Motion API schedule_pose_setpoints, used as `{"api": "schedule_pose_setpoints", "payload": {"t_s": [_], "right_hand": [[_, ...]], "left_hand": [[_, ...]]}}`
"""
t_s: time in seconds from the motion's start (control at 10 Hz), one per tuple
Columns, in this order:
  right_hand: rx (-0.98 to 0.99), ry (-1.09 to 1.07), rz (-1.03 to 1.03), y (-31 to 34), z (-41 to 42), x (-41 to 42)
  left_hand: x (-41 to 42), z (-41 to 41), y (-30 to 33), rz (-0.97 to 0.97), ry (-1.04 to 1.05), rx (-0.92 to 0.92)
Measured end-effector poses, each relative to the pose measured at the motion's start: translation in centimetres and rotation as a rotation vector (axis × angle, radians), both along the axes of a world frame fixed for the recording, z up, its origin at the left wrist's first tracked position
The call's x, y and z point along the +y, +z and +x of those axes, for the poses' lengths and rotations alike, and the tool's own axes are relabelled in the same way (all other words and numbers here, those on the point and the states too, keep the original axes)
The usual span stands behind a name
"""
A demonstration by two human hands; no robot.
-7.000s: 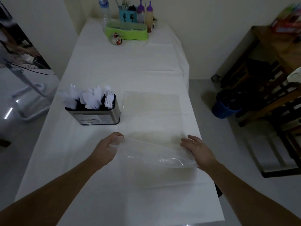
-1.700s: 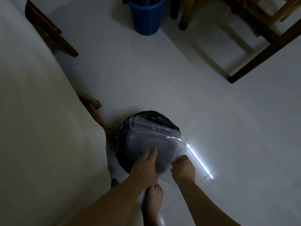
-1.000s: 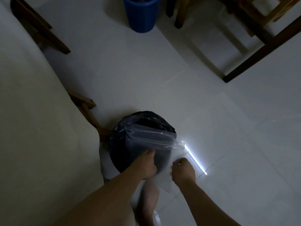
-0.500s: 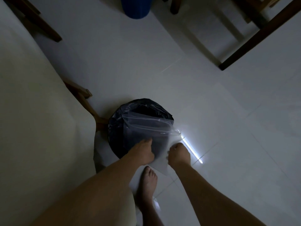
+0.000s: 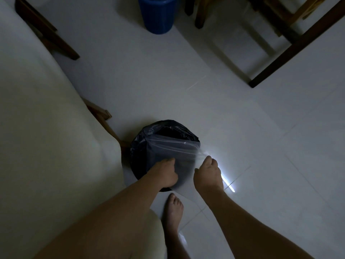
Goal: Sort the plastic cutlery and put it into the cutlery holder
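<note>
Clear, crinkled plastic bag (image 5: pixel 173 150): I see my left hand (image 5: pixel 164 173) and right hand (image 5: pixel 208 173) apparently pinching it over the black-lined bin (image 5: pixel 140 146).

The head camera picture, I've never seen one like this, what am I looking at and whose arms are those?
The camera sits on a person's head and looks down, so the arms are their own. Both hands hold a clear, see-through plastic bag over a round bin lined with a black bag on the white tiled floor. The left hand grips the bag's near side, the right hand pinches its edge. A bare foot shows below. A table under a white cloth is on the left, a blue plastic bucket farther off.
</note>
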State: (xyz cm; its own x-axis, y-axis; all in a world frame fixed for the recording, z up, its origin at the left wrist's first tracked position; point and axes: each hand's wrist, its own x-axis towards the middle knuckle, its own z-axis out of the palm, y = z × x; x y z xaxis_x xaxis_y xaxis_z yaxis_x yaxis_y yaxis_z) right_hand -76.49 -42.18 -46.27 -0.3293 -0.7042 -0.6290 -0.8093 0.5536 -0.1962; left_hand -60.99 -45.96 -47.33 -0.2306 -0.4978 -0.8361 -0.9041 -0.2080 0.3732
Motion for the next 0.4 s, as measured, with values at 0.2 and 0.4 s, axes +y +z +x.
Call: {"api": "schedule_pose_setpoints", "payload": {"t_s": [0.2, 0.4], "right_hand": [[-0.054, 0.248, 0.081, 7.7, 0.8, -3.3], [-0.067, 0.459, 0.087, 18.2, 3.2, -7.6]], "left_hand": [[-2.4, 2.5, 7.8, -0.104, -0.021, 0.004], [-5.3, 6.1, 19.0, -0.227, -0.030, -0.045]]}}
